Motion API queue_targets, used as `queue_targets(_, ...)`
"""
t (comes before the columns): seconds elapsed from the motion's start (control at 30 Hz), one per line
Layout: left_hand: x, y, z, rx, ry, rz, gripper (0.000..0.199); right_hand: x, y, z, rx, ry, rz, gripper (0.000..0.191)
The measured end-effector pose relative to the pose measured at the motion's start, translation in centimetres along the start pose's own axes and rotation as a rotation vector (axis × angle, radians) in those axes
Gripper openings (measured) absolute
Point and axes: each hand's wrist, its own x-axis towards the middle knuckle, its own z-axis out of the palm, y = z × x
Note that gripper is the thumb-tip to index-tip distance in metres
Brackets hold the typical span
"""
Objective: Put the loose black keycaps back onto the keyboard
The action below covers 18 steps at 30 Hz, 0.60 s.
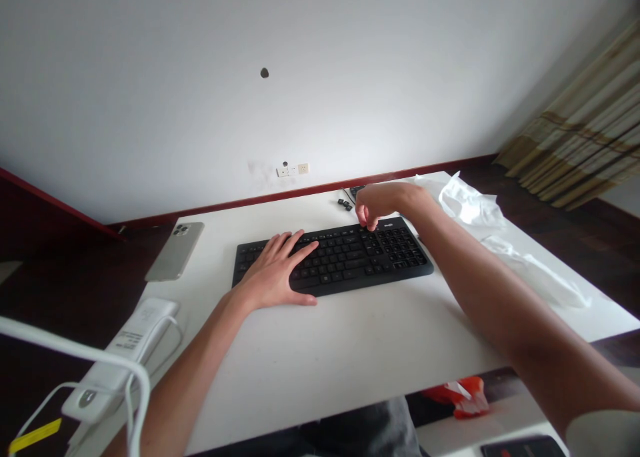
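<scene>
A black keyboard (345,260) lies across the white table, tilted slightly up to the right. My left hand (273,273) rests spread over its left part, fingers on the keys and thumb along the front edge. My right hand (376,205) bends down at the upper right of the keyboard, fingertips pinched together against the top row of keys. Whatever is between those fingertips is hidden. Several small black keycaps (345,204) lie loose on the table just behind the keyboard, left of my right hand. Another dark item (356,191) is partly covered by that hand.
A phone (175,251) lies face down at the table's left edge. Nearer stands a white power strip (123,357) with a thick white cable (75,349). Crumpled white plastic bags (470,200) cover the right side. An orange wrapper (463,397) shows below the front edge.
</scene>
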Motion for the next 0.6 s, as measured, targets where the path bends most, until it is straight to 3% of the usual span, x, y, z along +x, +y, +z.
queue_targets(0.33,0.0,0.1,-0.1,0.012,-0.004,-0.003,0.114,-0.7,-1.4,-0.1,-0.042,0.01,0.068,0.022)
queue_targets(0.6,0.0,0.1,0.0,0.008,-0.003,-0.003,0.115,-0.1,-0.6,0.1,-0.045,0.016,0.048,0.02)
